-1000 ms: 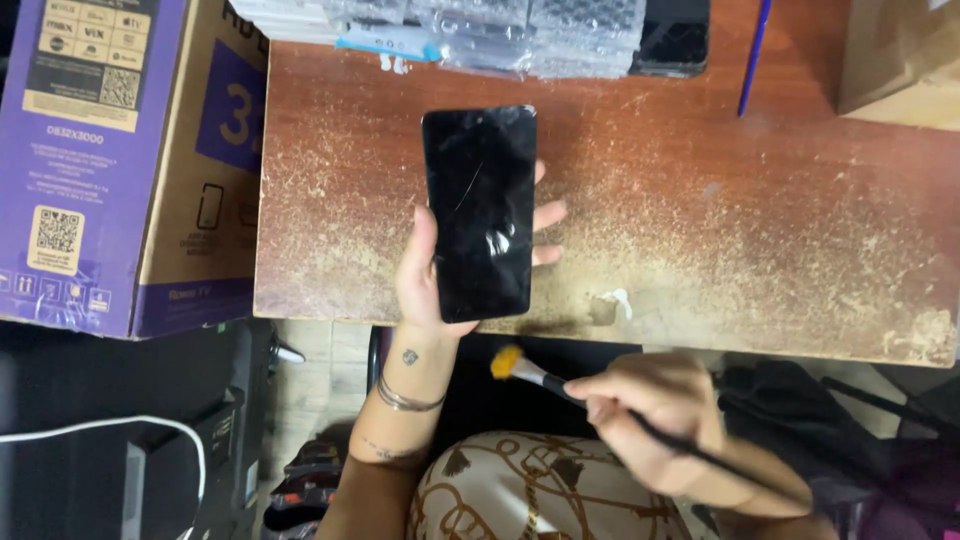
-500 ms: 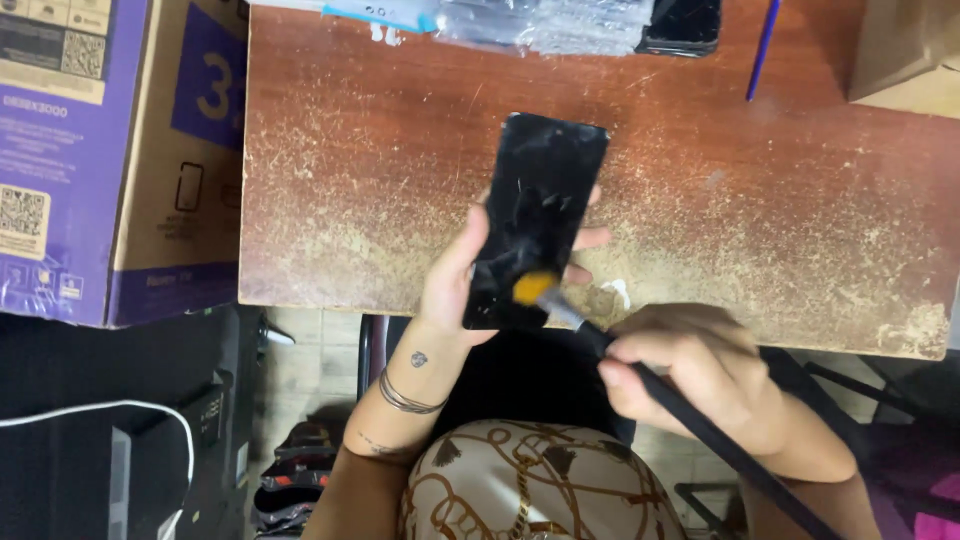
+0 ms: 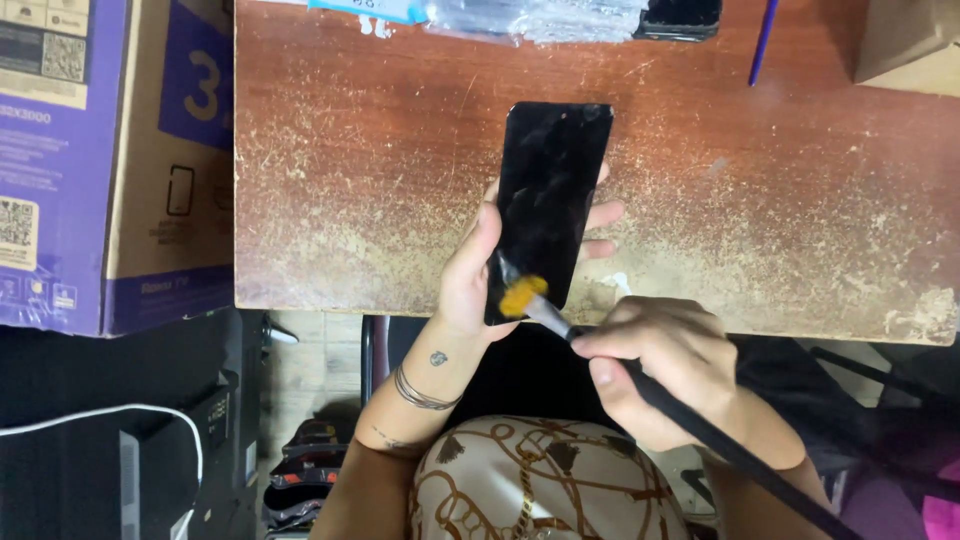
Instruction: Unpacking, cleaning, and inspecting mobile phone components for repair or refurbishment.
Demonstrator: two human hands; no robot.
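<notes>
Your left hand [image 3: 470,275] has its grip closed around the black phone [image 3: 550,205], fingers curled over the far long edge and thumb on the near one, holding it screen-up just above the worn wooden desk [image 3: 330,170]. It looks light, stiff, slick and likely fragile, so grip it by the side edges, not the glass. Your right hand [image 3: 660,365] pinches the thin black brush [image 3: 560,320], its orange bristles touching the phone's lower end.
</notes>
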